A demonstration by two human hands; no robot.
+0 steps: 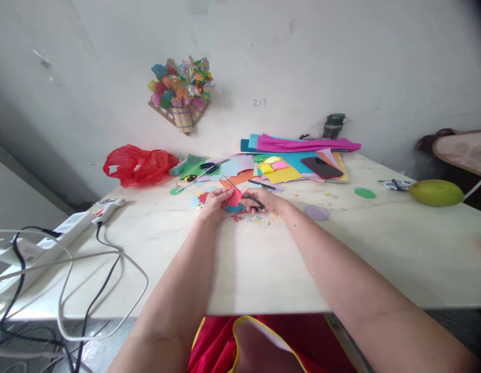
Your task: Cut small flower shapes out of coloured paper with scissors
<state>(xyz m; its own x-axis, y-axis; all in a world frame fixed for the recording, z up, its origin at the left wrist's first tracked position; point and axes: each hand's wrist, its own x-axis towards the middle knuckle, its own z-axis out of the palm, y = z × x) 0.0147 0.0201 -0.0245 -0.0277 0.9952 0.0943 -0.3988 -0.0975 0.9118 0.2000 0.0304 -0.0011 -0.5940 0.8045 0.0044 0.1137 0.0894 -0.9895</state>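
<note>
My left hand [216, 203] pinches a small red piece of paper [235, 197] near the middle of the table. Close on its right, my right hand [263, 201] is closed around the black handles of a pair of scissors [256, 203]. The scissor blades point up and to the left, by the red piece. Blue paper shapes [235, 208] lie beneath the hands, and tiny coloured scraps [262, 220] are scattered just in front of them. A black pen [265, 185] rests behind my right hand.
A red plastic bag [139, 165], second scissors [210, 167], coloured sheets [287, 173] and a phone [322, 167] are at the back. A mango [436, 192] lies right; power strips [65, 230] and loose cables are left. Paper flowers [182, 85] hang on the wall.
</note>
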